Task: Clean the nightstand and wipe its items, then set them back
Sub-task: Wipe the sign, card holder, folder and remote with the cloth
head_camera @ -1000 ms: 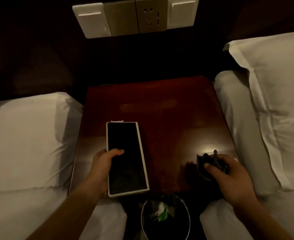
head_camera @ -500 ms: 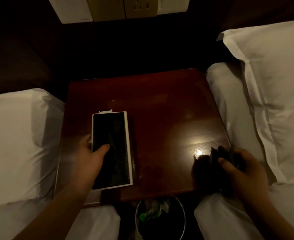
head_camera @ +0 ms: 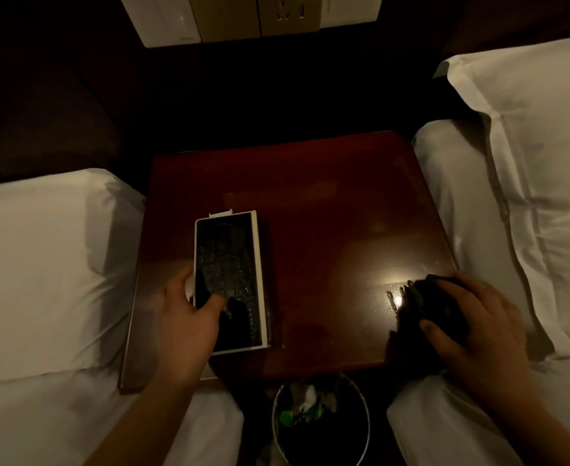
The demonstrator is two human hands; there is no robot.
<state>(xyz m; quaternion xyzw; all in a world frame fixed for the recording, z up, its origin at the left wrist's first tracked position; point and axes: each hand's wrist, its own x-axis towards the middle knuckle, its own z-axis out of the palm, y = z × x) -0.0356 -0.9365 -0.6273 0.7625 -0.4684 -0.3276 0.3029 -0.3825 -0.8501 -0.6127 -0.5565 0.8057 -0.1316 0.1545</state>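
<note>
The nightstand (head_camera: 327,230) stood between two white beds, its dark red top glossy, with a light glare near its 4 o'clock corner. A flat rectangular box (head_camera: 229,284) with a dark textured face and a white border lay on the left half of the top, its long axis running from 12 to 6 o'clock. The left hand (head_camera: 189,317) gripped this box at its near-left edge, thumb laid across the dark face and fingers at the left side. The box extended from the hand toward 12 o'clock.

The right hand (head_camera: 471,327) was clenched on a dark cloth (head_camera: 424,307) at the top's 4 o'clock corner. The cloth lay under the fingers, protruding toward 9 o'clock, touching the surface beside the glare.

A waste bin (head_camera: 320,428) stood below the front edge at 6 o'clock. A wall switch panel (head_camera: 236,18) sat at 12 o'clock.
</note>
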